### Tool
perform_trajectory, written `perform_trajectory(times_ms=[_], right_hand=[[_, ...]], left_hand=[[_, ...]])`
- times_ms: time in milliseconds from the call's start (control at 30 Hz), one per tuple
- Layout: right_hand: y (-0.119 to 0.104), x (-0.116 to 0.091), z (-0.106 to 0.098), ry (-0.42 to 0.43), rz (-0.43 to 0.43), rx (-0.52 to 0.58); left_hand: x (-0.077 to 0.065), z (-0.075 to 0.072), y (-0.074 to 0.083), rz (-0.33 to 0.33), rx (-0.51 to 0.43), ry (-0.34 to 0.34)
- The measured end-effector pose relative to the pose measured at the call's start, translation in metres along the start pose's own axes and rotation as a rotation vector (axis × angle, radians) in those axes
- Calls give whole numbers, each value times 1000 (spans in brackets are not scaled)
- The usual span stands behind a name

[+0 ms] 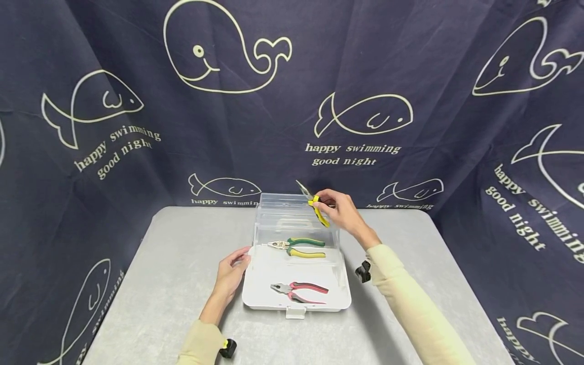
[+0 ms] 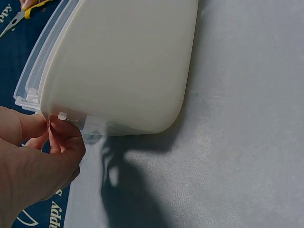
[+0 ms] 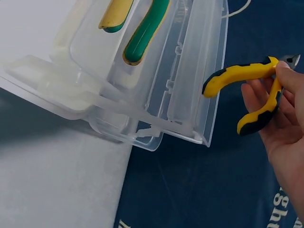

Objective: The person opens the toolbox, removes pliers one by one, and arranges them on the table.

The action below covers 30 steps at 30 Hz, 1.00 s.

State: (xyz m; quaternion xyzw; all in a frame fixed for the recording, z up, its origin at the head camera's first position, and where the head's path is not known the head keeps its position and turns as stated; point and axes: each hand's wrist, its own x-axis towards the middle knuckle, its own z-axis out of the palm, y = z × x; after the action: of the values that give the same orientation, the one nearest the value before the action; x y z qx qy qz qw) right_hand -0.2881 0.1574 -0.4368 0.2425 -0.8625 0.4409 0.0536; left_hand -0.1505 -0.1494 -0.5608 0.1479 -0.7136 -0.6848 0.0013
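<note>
My right hand (image 1: 339, 209) pinches yellow-and-black needle-nose pliers (image 1: 321, 215) near the pivot, above the back of a plastic storage box (image 1: 255, 302). The pliers' handles (image 3: 244, 80) are spread, and their tip points up and to the left in the head view. My left hand (image 1: 230, 272) grips the edge of the box at its left side, thumb and fingers meeting there in the left wrist view. Green-and-yellow pliers (image 1: 306, 255) lie across the clear section at the back. Combination pliers with red-and-black handles (image 1: 309, 287) rest on the white front section.
The clear plastic part (image 1: 274, 221) of the box rises at the back, close to a dark blue curtain (image 1: 283, 121) with whale and fish drawings. A white latch (image 1: 295, 313) juts from the front. Box and forearms are over a grey table (image 1: 182, 253).
</note>
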Motion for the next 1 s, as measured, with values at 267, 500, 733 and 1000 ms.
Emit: perform_trajectory(times_ms=[267,500,733,1000], right_hand=[[6,-8,-5,91,112,244],[16,-18,-12,144,170,486],[23,-31,-22,191,225,608],[38,-49,-32,245,292,706]], left_hand=[[-1,0,0,-2,3,-4],[-1,0,0,-3,-4,-6],[-2,-1,0,0,-2,-12],[-1,0,0,4,-12,-9]])
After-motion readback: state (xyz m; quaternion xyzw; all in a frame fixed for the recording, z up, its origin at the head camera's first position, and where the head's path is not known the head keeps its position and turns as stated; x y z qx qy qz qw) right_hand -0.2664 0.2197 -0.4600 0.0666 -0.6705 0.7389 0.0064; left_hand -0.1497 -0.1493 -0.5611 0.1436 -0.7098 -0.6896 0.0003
